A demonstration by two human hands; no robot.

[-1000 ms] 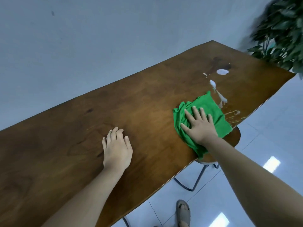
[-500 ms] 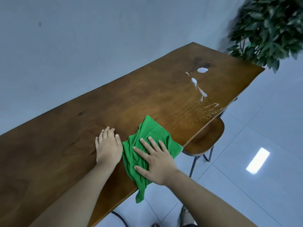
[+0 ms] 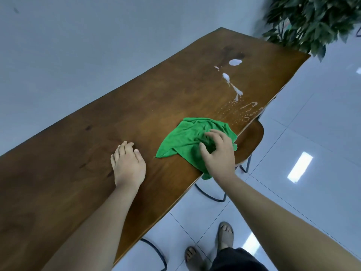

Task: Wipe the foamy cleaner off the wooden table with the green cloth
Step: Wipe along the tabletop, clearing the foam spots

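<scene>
Right hand: fingers curled down into the green cloth, bunching the fabric under the palm; grasping it. The cloth lies rumpled on the wooden table at the near edge, one corner hanging over the edge just below the right wrist.

Left hand: flat on the bare wood, palm down, fingers together, holding nothing. It rests to the left of the cloth, apart from it, a strip of table showing between.

Foamy cleaner: a white blob well beyond the right hand toward the far end of the table, a second smaller blob with a thin trail nearer, then scattered droplets and smears just past the far edge of the cloth. Cloth does not cover the blobs.

Surroundings: wooden chair seat tucked under the table edge directly right of the right hand, dark metal legs below. Leafy plant past the table's far end. Grey wall behind the table. Tiled floor to the right; the person's sandalled feet visible beneath the right forearm.
</scene>
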